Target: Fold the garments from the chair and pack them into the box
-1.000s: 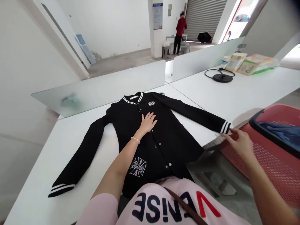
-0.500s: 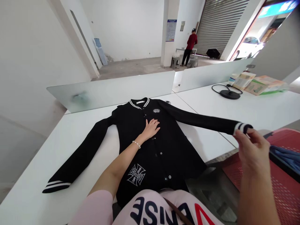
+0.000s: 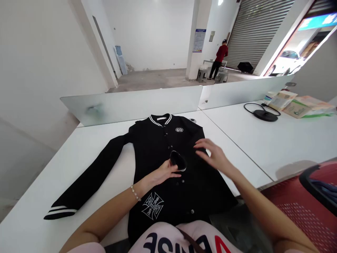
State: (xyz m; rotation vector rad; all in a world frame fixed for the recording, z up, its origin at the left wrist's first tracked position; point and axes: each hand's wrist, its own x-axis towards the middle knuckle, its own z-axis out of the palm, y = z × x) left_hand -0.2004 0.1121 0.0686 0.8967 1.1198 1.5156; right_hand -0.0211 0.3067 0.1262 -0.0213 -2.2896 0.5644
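A black jacket [image 3: 155,154] with white-striped collar and cuffs lies front up on the white table [image 3: 102,205]. The sleeve on the right is folded inward across the chest. Its cuff [image 3: 179,161], round opening showing, is held by my left hand [image 3: 167,172], thumb and fingers on its rim above the button line. My right hand [image 3: 214,154] is over the folded sleeve near its bend, fingers apart and slightly blurred, with nothing visible in it. Stretched out to the lower left is the other sleeve [image 3: 89,177].
A frosted divider [image 3: 142,105] runs along the table's back. Farther right lie a black round base with a cord [image 3: 265,115] and cardboard boxes [image 3: 297,107]. A red perforated basket or chair [image 3: 302,207] stands at lower right. A person in red [image 3: 221,56] stands far behind.
The right sleeve was stretched out to the right with its cuff in my right hand. It now lies folded inward, the cuff in my left hand; my right hand has let go.
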